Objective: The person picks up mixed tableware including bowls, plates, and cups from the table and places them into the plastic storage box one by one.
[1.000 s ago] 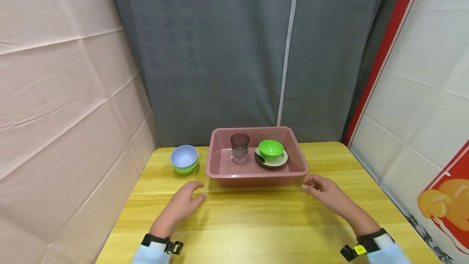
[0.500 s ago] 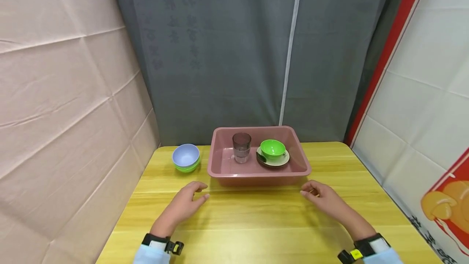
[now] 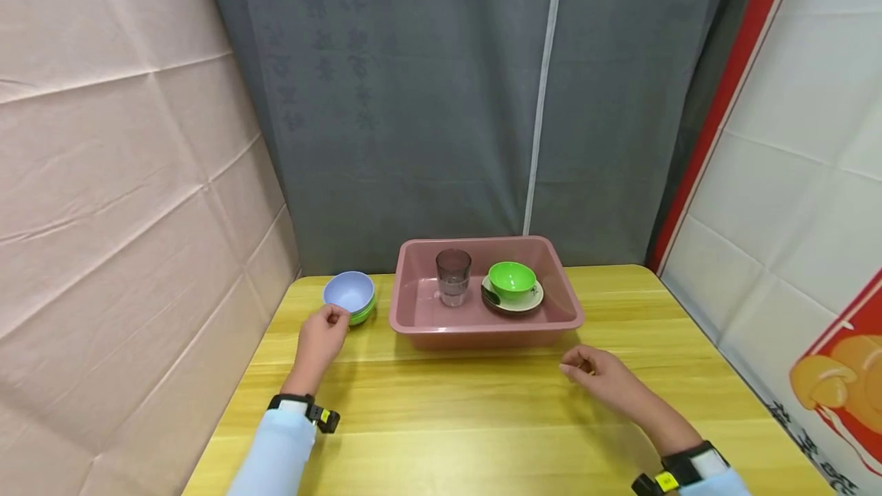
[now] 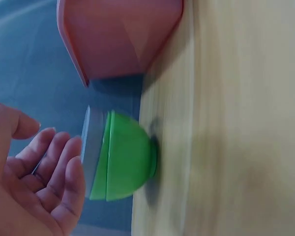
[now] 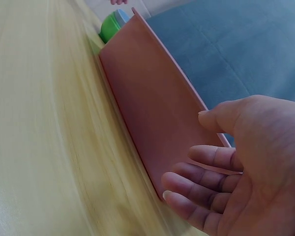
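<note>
A blue bowl (image 3: 349,291) sits on top of nested green bowls (image 4: 127,160) at the left of the table. My left hand (image 3: 322,337) is at the near side of this stack, fingertips right by the rim; in the left wrist view its fingers (image 4: 54,162) are loosely bent, with nothing between them and the thumb. On the right, my right hand (image 3: 598,375) hovers over the table just in front of the pink basin's near right corner. Its fingers (image 5: 201,187) hang loosely curled and hold nothing.
The pink basin (image 3: 486,338) stands at the back middle, holding a dark clear glass (image 3: 452,279), a green bowl (image 3: 512,279) on a white plate (image 3: 529,301), and a dark spoon (image 3: 490,295). A grey curtain (image 3: 413,113) hangs behind the wooden table (image 3: 468,427).
My left hand has moved forward and left, from the open table up to the bowl stack. My right hand has shifted slightly towards me; the basin and dishes stay put.
</note>
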